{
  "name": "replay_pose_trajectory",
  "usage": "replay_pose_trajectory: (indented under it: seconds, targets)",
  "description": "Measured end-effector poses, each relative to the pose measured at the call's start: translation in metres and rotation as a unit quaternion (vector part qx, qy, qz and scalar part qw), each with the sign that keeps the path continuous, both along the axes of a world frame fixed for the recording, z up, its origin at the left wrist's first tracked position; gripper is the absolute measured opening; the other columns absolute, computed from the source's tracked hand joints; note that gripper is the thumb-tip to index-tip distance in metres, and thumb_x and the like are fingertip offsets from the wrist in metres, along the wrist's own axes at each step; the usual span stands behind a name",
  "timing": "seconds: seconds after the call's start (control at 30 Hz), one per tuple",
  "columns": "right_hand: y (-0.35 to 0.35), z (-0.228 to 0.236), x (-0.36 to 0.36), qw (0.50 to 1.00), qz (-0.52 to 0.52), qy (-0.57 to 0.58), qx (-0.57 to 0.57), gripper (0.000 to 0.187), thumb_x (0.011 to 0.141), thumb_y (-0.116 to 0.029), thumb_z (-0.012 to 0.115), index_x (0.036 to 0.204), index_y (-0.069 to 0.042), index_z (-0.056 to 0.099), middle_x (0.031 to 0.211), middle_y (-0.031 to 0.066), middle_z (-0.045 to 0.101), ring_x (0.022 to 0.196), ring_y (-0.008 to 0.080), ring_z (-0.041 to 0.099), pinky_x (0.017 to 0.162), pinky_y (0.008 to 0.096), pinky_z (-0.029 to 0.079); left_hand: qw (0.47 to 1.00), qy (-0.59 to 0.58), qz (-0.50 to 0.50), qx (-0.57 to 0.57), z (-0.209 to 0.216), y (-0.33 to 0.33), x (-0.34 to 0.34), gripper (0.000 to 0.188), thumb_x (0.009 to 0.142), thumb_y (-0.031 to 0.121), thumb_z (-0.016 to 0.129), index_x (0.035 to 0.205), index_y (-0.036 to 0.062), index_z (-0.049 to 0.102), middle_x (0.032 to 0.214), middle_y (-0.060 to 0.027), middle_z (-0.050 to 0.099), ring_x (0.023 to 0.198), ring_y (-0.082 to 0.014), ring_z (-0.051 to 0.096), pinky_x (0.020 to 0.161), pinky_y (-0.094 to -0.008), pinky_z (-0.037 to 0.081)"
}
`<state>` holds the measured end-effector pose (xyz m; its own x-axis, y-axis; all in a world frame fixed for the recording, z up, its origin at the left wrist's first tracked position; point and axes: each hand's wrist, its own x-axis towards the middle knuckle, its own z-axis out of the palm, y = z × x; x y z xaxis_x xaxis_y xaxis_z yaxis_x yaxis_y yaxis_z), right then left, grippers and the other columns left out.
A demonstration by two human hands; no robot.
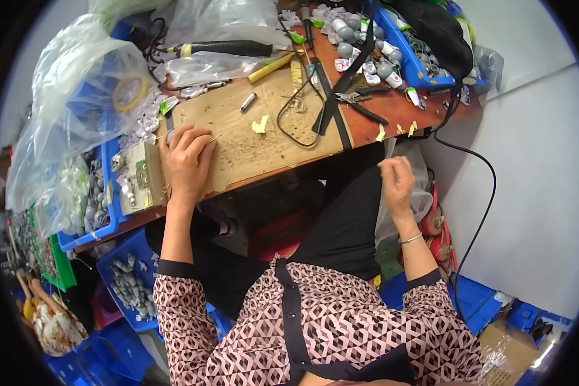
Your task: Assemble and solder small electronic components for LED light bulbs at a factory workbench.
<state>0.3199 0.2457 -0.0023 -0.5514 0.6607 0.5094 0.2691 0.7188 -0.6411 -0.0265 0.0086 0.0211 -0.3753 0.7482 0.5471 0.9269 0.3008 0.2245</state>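
My left hand (188, 157) rests at the left of a worn cardboard sheet (238, 154), its fingers curled together. A thin pale strand shows by its fingertips, and what the fingers hold is hidden. Just left of that hand stands a wooden block fixture (149, 168) with small fittings on it. My right hand (397, 183) is raised off the table's front edge, fingers bent inward; I cannot make out anything in them. On the cardboard lie a small silver-white cylinder (248, 102) and a scrap of yellow tape (260, 124).
Pliers (367, 106), a soldering iron (307, 22) and a looped black cable lie on the table. Grey-white bulbs (345, 49) lie beside a blue bin (408, 58) at the back right. Another blue bin (119, 215) stands left, under plastic bags. Yellow tape pieces (381, 133) stick to the front edge.
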Motion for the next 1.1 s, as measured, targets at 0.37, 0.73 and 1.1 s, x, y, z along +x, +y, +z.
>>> replay_pose_trajectory:
  seconds: [0.37,0.73,1.1]
  targets:
    - [0.057,-0.049,0.056,0.928,-0.135,0.157,-0.309,0.026,0.103,-0.026,0.054,0.089,-0.006,0.063,0.071,-0.0044,0.05,0.067,0.0055,0.043,0.063,0.0224,0.034,1.0,0.009,0.019,-0.008,0.006,0.003,0.005,0.006,0.084,0.013,0.072,0.089,0.0098,0.069,0.102,-0.0008,0.069,0.112,-0.0264,0.059,0.105,-0.0476,0.033]
    - [0.195,-0.021,0.158,0.851,-0.329,0.364,-0.188,0.014,0.097,-0.019,0.06,0.088,-0.009,0.062,0.067,-0.0025,0.052,0.055,0.007,0.044,0.049,0.0226,0.035,1.0,0.024,0.004,-0.016,0.002,0.004,0.004,0.009,0.085,0.006,0.07,0.093,0.0055,0.066,0.104,-0.0059,0.068,0.114,-0.0299,0.058,0.104,-0.0459,0.036]
    - [0.422,0.085,0.095,0.95,-0.268,0.101,-0.127,0.039,0.098,-0.009,0.046,0.133,0.003,0.058,0.13,0.0177,0.063,0.112,0.0245,0.063,0.09,0.0311,0.054,0.999,0.01,0.036,-0.031,0.008,0.003,0.007,0.007,0.087,0.007,0.068,0.093,0.0055,0.066,0.104,-0.0056,0.067,0.114,-0.0289,0.057,0.107,-0.046,0.033]
